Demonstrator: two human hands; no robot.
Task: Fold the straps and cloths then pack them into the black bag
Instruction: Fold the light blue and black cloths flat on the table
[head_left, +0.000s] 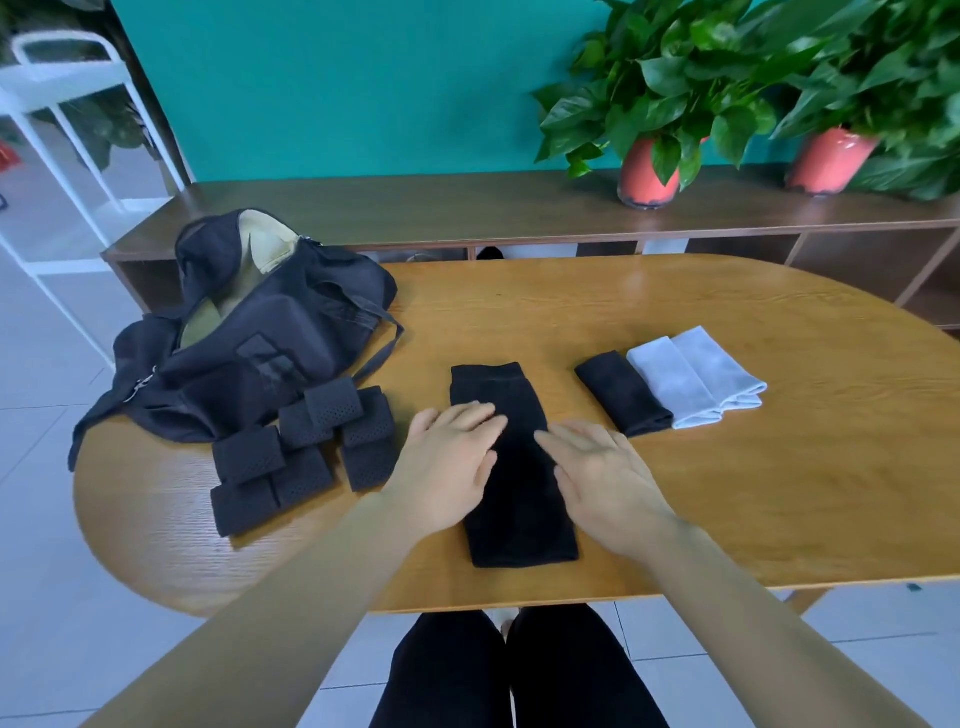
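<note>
Black cloth (511, 467) flat, mid-table (675, 493); left hand (447, 467) and right hand (602, 478) both flat, fingers straight, pressing it; folded straps (301, 447) left beside open bag (260, 343); folded cloths (675, 387) right.

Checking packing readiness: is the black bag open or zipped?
Open: the black bag gapes at its top, with the tan lining visible.

Black bag (270, 358) with tan lining; black perforated straps (301, 441). Black cloth (511, 467), folded black cloth (623, 392), folded white cloth (696, 382). Brown wood-grain table (675, 483); teal wall (337, 88); red pots (647, 176).
</note>
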